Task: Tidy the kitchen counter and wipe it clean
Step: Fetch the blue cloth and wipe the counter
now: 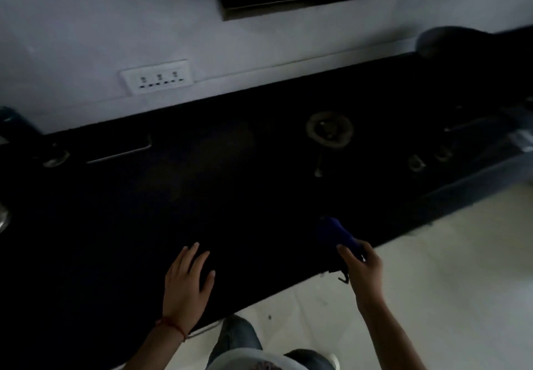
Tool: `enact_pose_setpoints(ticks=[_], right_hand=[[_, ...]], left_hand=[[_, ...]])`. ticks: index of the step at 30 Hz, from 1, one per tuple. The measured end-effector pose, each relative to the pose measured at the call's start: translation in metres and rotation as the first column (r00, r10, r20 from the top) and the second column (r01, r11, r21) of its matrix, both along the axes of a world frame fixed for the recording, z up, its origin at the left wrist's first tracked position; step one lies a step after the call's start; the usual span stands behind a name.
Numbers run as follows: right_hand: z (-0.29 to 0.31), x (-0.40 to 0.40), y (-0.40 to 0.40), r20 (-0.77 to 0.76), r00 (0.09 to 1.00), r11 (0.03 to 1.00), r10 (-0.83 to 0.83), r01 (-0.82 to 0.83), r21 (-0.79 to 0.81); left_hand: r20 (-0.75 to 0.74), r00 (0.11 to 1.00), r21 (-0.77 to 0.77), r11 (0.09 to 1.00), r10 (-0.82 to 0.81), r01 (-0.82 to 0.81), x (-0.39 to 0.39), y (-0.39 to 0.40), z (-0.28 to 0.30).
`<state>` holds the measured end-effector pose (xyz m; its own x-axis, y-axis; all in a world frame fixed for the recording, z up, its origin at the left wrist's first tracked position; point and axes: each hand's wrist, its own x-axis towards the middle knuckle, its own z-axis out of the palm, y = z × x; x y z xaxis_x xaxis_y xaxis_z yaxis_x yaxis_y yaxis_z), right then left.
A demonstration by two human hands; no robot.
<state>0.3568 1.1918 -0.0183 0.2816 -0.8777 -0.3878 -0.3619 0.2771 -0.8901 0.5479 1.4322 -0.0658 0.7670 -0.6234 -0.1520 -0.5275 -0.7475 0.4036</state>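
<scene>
The black kitchen counter runs across the dim view from lower left to upper right. My left hand lies flat on it near the front edge, fingers straight and spread. My right hand grips a dark blue cloth at the counter's front edge; the cloth's far end lies on the counter and a corner hangs over the edge.
A gas burner and two knobs sit in the counter on the right. A metal handle and a small steel piece lie at the left. A white socket plate is on the wall. Pale floor lies below.
</scene>
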Motion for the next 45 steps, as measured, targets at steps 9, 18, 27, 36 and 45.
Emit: enact_pose_setpoints(ticks=[9,18,27,36,45], right_hand=[[-0.013,-0.226,-0.034,-0.068,0.888,0.888,-0.455,0.458,0.047],[-0.064,-0.406,-0.044,-0.252,0.619,0.614,-0.744,0.782,0.108],[-0.096,-0.48,-0.103,-0.396,0.425,0.394,-0.814,0.905,0.162],[-0.081,-0.527,-0.267,-0.353,0.374,0.352,-0.858,0.927,0.127],[-0.082,-0.574,-0.39,-0.345,0.307,0.278,-0.887,0.951,0.133]], left_hand=[[0.022,0.881,-0.166,0.868,-0.472,0.469,-0.156,-0.175,0.003],[-0.331,0.637,0.031,0.666,-0.697,0.745,-0.305,-0.296,-0.028],[-0.568,0.717,0.207,0.773,-0.404,0.6,-0.333,-0.399,-0.074],[-0.643,0.663,0.202,0.75,-0.383,0.629,-0.393,-0.587,-0.077],[-0.603,0.561,0.051,0.674,-0.567,0.737,-0.491,-0.783,-0.04]])
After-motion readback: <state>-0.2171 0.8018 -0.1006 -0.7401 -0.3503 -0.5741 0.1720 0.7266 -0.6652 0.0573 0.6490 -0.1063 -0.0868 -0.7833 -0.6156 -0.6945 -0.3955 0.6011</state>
